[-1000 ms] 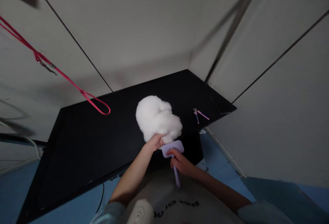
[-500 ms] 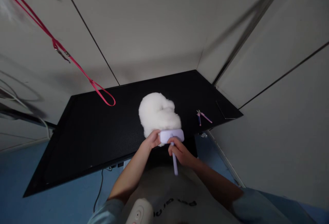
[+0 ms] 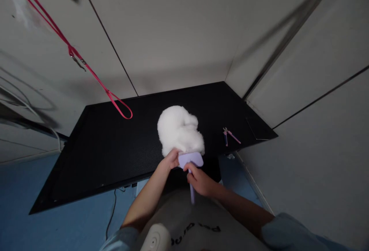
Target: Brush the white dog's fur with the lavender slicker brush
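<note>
A white fluffy dog point(image 3: 175, 128) lies or sits curled at the near edge of the black table; its head cannot be made out clearly. My left hand point(image 3: 172, 158) is closed at the dog's near side, with fingers gripping the coat or a limb; the brush partly hides what lies in them. In my right hand point(image 3: 200, 179) is a lilac slicker brush point(image 3: 194, 159), gripped by its handle just below the head. The brush head is against or very close to the dog's near fur, its smooth back facing me. The bristles are hidden.
Pink-handled nail clippers point(image 3: 230, 136) lie spread on the black table point(image 3: 115, 158), right of the dog. Beyond them is a flat dark object point(image 3: 258, 128). A red lead point(image 3: 100, 83) hangs at the left. A white device point(image 3: 156, 237) is at my chest. Pale walls stand behind.
The brush and my right hand have come slightly nearer my body and to the left, and the brush head has tilted. My left hand keeps its grip. The whole view has shifted a little.
</note>
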`<state>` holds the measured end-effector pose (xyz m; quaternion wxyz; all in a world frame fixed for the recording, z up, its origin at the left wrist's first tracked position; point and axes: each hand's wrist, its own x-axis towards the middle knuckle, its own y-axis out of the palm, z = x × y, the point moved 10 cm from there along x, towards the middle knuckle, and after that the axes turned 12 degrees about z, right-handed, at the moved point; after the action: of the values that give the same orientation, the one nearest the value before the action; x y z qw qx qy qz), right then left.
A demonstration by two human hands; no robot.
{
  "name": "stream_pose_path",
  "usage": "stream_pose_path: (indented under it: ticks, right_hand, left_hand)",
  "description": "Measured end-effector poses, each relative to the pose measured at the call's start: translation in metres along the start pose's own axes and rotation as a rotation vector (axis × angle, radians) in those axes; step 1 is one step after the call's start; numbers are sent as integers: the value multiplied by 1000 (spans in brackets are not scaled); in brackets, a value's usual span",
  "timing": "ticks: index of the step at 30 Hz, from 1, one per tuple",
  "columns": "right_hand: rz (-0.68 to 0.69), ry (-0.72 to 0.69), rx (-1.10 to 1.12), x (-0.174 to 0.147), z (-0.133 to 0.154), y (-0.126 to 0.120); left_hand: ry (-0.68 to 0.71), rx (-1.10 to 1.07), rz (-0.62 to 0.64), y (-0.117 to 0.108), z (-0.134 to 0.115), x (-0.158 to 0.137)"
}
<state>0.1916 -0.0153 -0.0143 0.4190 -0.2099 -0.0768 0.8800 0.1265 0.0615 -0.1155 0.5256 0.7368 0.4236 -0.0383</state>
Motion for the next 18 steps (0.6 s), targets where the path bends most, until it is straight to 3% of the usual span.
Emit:
stream_pose_path:
  ticks: [5, 10, 15, 18]
  right_hand:
    - [198, 14, 45, -15, -11, 37]
    - [-26, -58, 92, -6, -11, 9]
    - [31, -9, 181, -8, -20, 13]
    - [-18, -22, 248, -8, -17, 0]
  left_hand:
    - [77, -6, 2, 1, -8, 1]
    - [-10, 11, 9, 2, -3, 0]
    - [9, 85, 60, 11, -5, -2]
    - [-10, 53, 37, 11, -3, -2]
